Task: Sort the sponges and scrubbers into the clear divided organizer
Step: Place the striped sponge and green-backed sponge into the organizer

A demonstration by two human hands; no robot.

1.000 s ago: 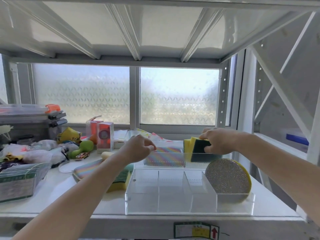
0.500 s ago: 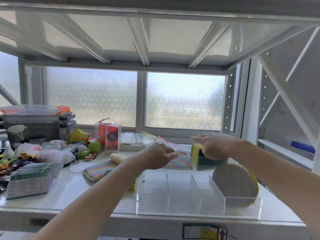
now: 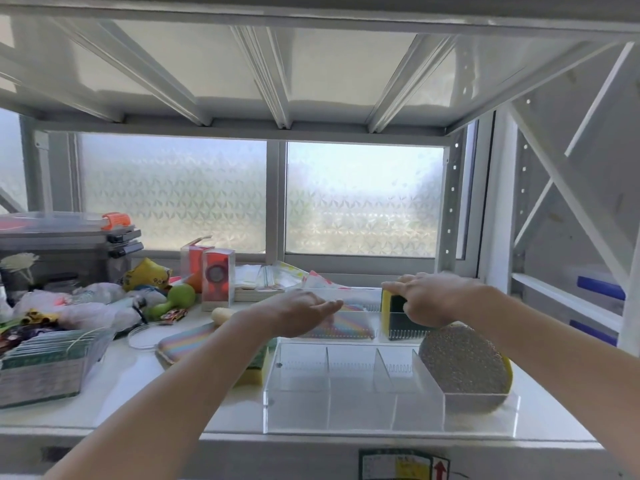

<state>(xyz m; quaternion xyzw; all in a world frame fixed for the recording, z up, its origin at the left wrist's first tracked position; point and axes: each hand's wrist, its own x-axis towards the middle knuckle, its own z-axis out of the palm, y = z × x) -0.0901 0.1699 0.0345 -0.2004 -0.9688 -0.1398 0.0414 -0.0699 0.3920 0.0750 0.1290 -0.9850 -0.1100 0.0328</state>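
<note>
While the right hand (image 3: 434,301) curls its fingers over the top of a yellow-and-black sponge (image 3: 394,311) standing upright in the far row of the clear organizer (image 3: 356,407), the left hand (image 3: 298,315) hovers flat and relaxed above a rainbow scrubber (image 3: 349,325) lying in the far-left compartment, holding nothing. One round glittery scrubber (image 3: 462,363) leans in the near-right compartment, its yellow back against the right wall. Three near compartments to its left hold nothing, split by upright dividers. Outside the organizer, on the white shelf (image 3: 145,386), lie two more pieces: a second rainbow scrubber (image 3: 188,342) and a yellow sponge (image 3: 256,370) touching the organizer's left wall. Cluttered bags and boxes crowd the shelf's left end; the organizer's near edge sits close to the shelf's front lip.
</note>
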